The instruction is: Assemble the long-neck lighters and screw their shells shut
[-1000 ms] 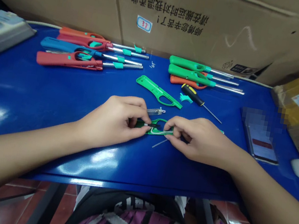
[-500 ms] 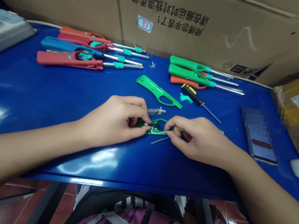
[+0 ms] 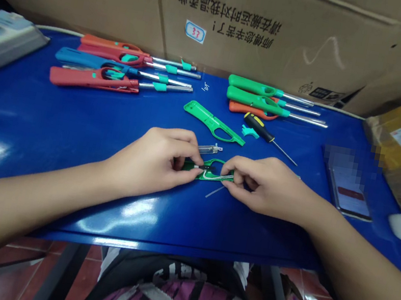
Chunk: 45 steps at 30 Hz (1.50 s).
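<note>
A green lighter housing half (image 3: pixel 214 178) lies on the table between my hands, its hollow side up. My left hand (image 3: pixel 162 159) pinches a small black igniter part (image 3: pixel 205 168) inside it, thumb and index finger closed. Thin white wires (image 3: pixel 215 177) run from there toward the right. With thumb and index finger, my right hand (image 3: pixel 262 184) grips the housing's front end around the wires. A thin clear tube (image 3: pixel 214 192) sticks out below those fingers. Just behind my left fingertips lies a clear fuel tank (image 3: pixel 208 149), partly hidden.
Behind my hands lie another green housing half (image 3: pixel 211 121), a turquoise trigger (image 3: pixel 250 132) and a screwdriver (image 3: pixel 262 128). Several lighters (image 3: pixel 96 81) lie back left, more lighters (image 3: pixel 250 98) back right. A phone (image 3: pixel 349 186) lies right; a power strip (image 3: pixel 4 43) stands left; a cardboard box (image 3: pixel 218 49) borders the back.
My right fingers have shifted slightly and parted a little, baring more of the housing's front end. Less of the clear tube shows below them. My left hand stays in place.
</note>
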{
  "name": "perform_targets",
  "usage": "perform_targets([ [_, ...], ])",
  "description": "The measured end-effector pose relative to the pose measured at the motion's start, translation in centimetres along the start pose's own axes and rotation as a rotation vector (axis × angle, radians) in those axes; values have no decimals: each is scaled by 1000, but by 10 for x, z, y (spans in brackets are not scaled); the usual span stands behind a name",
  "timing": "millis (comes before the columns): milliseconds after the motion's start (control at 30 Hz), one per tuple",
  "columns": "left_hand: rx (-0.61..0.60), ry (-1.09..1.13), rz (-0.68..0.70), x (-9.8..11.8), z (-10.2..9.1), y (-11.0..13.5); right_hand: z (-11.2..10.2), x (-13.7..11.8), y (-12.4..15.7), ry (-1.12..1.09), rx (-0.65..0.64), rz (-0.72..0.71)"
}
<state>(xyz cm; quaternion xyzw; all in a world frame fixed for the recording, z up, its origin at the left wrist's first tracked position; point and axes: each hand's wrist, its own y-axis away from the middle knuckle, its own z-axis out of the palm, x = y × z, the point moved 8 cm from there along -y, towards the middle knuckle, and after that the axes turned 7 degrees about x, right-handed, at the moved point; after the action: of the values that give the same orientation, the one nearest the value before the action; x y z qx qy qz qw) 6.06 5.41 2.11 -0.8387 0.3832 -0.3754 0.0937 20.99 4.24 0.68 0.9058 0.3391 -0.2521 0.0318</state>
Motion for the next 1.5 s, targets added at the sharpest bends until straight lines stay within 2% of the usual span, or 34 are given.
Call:
perform_targets([
  [867, -5, -1, -14, -1, 0, 0, -1, 0, 1, 9, -11, -1],
  [1500, -2, 16, -2, -1, 0, 0, -7, -3, -5, -42, 65, 17],
])
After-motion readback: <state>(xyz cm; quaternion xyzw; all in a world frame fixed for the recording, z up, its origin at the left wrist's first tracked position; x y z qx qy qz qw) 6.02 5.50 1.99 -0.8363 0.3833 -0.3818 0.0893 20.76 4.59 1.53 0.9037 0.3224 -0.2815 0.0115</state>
